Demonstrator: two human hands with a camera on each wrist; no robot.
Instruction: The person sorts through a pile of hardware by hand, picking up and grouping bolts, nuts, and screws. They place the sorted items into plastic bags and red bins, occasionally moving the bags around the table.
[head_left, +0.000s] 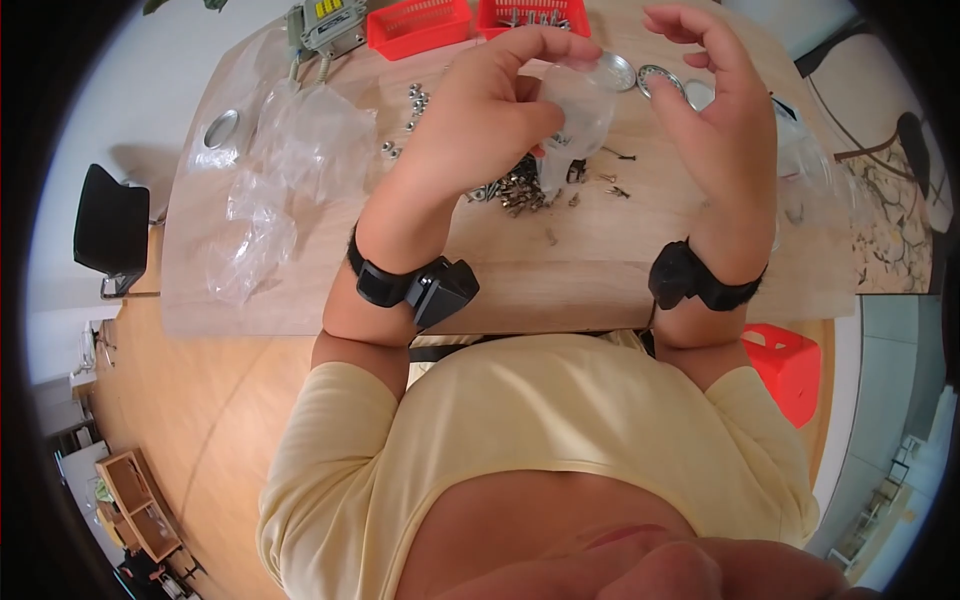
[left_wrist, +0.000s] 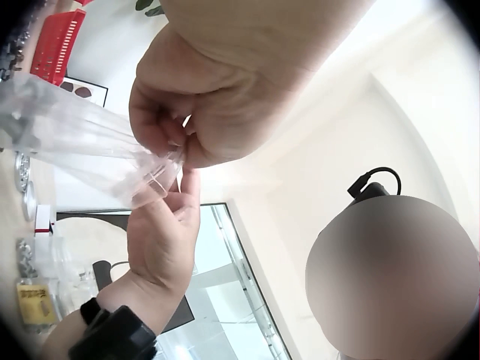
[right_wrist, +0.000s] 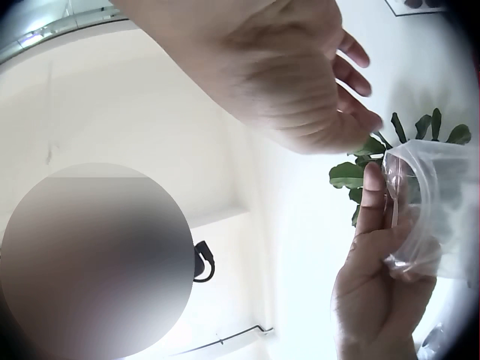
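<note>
My left hand (head_left: 495,115) pinches the rim of a clear plastic bag (head_left: 583,110), held up over the table. In the right wrist view the mouth of the bag (right_wrist: 442,195) gapes, and left-hand fingers lie against its edge. My right hand (head_left: 718,115) is raised to the right of the bag, its fingers loosely bent with nothing in them. A gap shows between that hand and the bag in the head view. Below the bag lies a pile of small brass-coloured and dark fasteners (head_left: 522,190), partly covered by it.
Loose nuts (head_left: 416,105) lie left of the pile. Crumpled plastic bags (head_left: 320,140) spread over the table's left side. Two red baskets stand at the back, one (head_left: 418,28) beside a grey device (head_left: 333,28). Round metal lids (head_left: 660,82) lie behind the hands.
</note>
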